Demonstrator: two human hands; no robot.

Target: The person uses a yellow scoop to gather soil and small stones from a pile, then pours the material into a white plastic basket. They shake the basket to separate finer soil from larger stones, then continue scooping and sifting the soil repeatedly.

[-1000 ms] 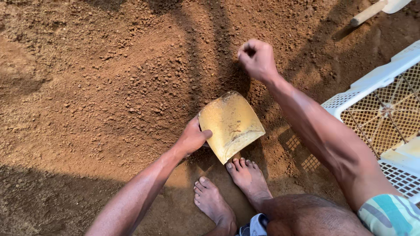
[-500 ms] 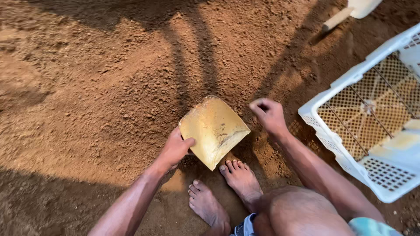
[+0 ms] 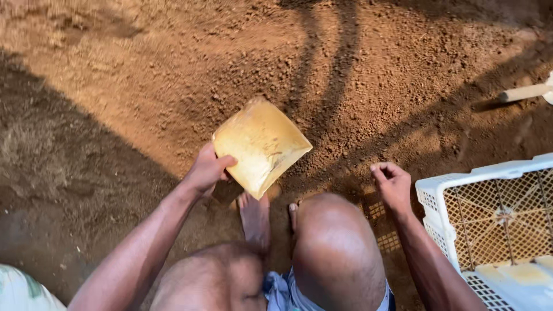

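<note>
I am squatting barefoot on loose reddish-brown soil. My left hand [image 3: 207,170] grips the left corner of a yellow, soil-dusted plastic bag [image 3: 262,144], holding it up tilted above my feet. My right hand [image 3: 393,183] hovers low over the ground to the right of my knee, fingers curled with nothing visible in them. It sits just left of a white plastic lattice crate [image 3: 495,222].
The soil [image 3: 357,75] spreads ahead, crossed by long shadows. A pale tool handle [image 3: 525,92] lies at the right edge. Flat yellowish pieces [image 3: 521,270] rest in the crate's near corner. My knees [image 3: 337,242] fill the bottom centre.
My right hand has come back from far out on the soil to a spot beside the crate. The bag has lifted a little in my left hand, and my view has shifted left.
</note>
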